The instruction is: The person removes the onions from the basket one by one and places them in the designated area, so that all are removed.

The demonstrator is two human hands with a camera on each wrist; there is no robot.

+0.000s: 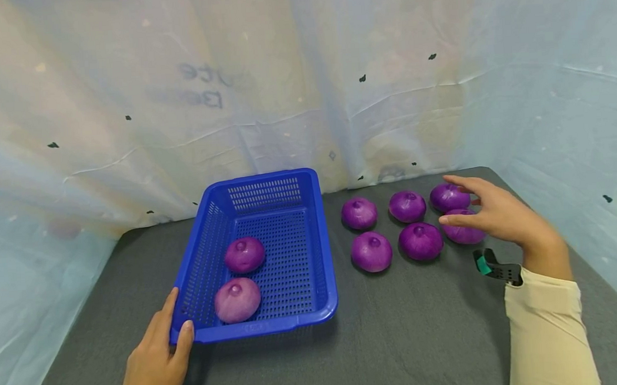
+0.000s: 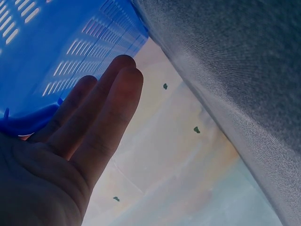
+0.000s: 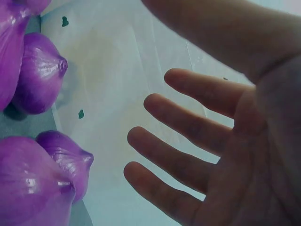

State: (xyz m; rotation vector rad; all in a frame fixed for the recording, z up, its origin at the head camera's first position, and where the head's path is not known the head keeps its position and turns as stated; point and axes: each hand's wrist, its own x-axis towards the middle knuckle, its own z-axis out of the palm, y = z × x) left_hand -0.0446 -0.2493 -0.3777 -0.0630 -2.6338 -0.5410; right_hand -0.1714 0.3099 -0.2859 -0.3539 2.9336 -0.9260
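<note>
A blue plastic basket [image 1: 313, 263] stands left of centre in the head view. Two purple onions, a nearer paler one [image 1: 238, 300] and a darker one [image 1: 244, 254], lie inside it along its left side. My left hand [image 1: 156, 358] touches the basket's near left corner, thumb by the front rim; in the left wrist view its fingers [image 2: 110, 108] extend straight along the slotted outer wall. My right hand [image 1: 503, 210] hovers over the rightmost onions, a front one [image 1: 461, 228] and a back one [image 1: 445, 197], fingers spread and palm holding nothing.
More purple onions stand in two rows between basket and right hand, among them a front one [image 1: 371, 251] and a back one [image 1: 359, 213]. Pale plastic sheeting [image 1: 260, 89] hangs behind the dark grey tabletop [image 1: 402, 334] and at both sides.
</note>
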